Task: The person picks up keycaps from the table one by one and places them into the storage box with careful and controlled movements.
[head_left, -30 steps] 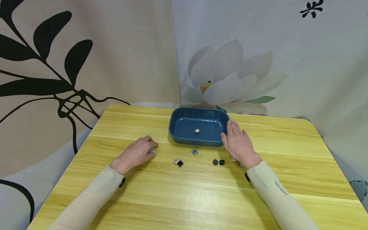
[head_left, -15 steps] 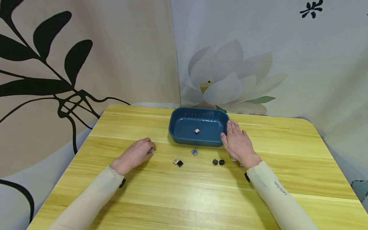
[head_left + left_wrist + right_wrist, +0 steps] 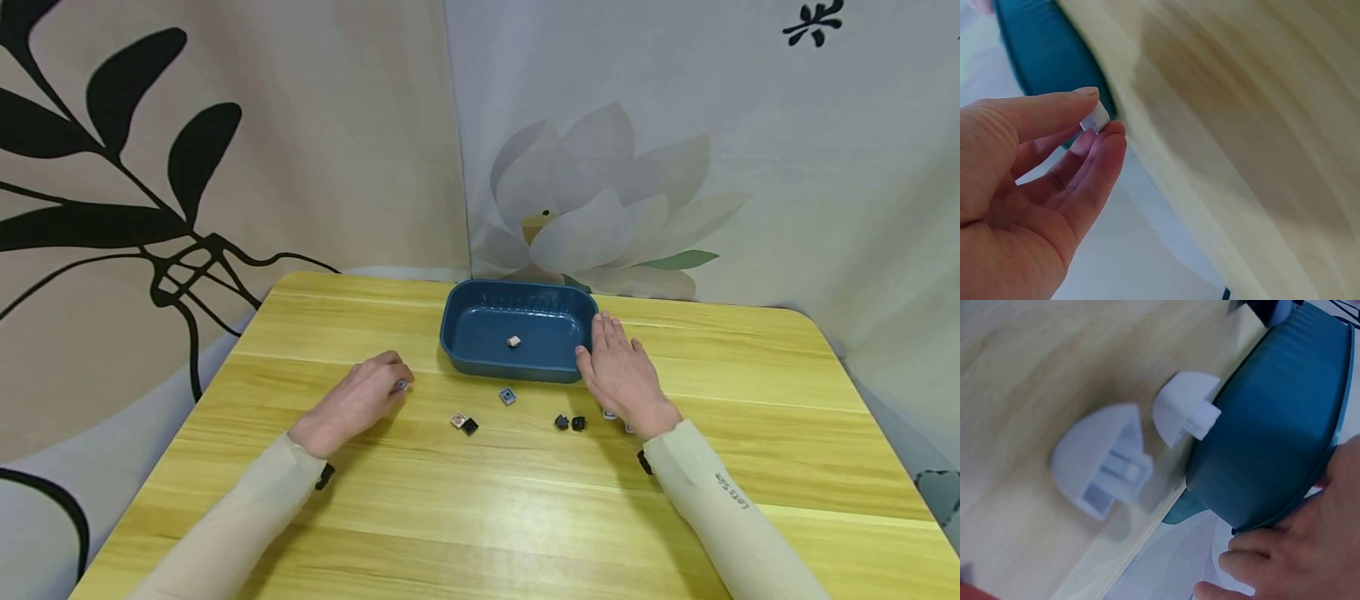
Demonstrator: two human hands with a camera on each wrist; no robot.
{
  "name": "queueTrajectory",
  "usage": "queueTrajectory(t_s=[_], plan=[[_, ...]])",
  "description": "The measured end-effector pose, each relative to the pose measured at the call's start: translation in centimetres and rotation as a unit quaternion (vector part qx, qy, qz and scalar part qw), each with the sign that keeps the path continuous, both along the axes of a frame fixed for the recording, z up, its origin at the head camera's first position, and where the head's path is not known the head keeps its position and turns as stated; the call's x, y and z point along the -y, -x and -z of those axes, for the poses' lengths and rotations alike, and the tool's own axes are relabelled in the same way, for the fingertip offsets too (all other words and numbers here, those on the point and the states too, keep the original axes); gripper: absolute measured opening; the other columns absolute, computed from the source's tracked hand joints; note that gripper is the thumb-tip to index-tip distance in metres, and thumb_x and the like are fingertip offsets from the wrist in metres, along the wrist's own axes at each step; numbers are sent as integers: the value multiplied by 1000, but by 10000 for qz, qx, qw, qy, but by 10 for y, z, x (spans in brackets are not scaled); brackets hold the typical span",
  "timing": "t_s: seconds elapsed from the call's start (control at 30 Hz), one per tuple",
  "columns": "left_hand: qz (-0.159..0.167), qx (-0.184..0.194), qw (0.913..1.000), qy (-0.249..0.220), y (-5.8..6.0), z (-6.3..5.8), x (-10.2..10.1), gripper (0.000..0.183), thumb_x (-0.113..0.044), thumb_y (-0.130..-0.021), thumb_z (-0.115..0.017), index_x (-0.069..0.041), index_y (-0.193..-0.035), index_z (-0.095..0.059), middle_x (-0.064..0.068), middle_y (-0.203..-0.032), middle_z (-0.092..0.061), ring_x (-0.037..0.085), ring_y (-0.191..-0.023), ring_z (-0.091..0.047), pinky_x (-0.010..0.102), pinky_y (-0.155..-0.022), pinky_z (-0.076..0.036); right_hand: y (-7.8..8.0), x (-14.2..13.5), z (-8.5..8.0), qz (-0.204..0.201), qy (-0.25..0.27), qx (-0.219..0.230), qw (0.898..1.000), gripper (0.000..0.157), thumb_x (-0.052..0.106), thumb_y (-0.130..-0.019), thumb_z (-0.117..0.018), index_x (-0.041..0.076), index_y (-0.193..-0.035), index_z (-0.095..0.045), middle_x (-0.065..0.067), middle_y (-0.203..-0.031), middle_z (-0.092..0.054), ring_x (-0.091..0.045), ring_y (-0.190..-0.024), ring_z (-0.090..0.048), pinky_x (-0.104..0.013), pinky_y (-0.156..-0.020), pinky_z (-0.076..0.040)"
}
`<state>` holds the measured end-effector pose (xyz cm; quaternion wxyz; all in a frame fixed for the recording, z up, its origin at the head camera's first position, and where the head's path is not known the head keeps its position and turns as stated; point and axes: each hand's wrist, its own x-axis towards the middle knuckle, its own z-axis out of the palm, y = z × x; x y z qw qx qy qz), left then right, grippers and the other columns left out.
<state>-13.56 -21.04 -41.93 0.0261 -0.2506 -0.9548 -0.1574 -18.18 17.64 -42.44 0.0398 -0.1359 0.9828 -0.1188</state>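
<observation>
In the left wrist view, my left hand pinches a small white keycap between thumb and fingertips. It hovers left of the blue rectangular tray. One pale keycap lies inside the tray. My right hand rests along the tray's right side, fingers straight and pointing away. Two white hollow keycaps with stems lie under the right wrist, the larger keycap and another keycap showing in the right wrist view.
In front of the tray lies a grey-white keycap. A beige piece touches a black square piece. Two black pieces sit further right. A printed curtain hangs behind the wooden table.
My left hand drew slightly left with the keycap, then moved up and a little right towards the tray. The right hand and the tray have stayed put.
</observation>
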Motion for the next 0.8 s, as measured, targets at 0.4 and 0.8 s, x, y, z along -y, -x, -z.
queueTrajectory(t_s=[0.4, 0.8], plan=[[-12, -332, 9988, -347, -1, -17, -21, 16, 1, -93, -75, 2, -109, -77, 11, -107, -67, 22, -88, -67, 36, -74, -58, 0, 1, 0, 13, 82, -34, 10000, 70, 37, -112, -28, -12, -160, -14, -29, -168, -13, -44, -155, -15, -64, -120, -21], [82, -792, 9920, -977, 13, -36, -58, 21, -5, -97, -72, 1, -118, -75, 11, -112, -67, 23, -86, -68, 27, -67, -55, -1, 1, 0, 18, 74, 21, 10000, 71, 39, -112, -24, -11, -161, -12, -28, -169, -11, -43, -156, -13, -64, -120, -20]])
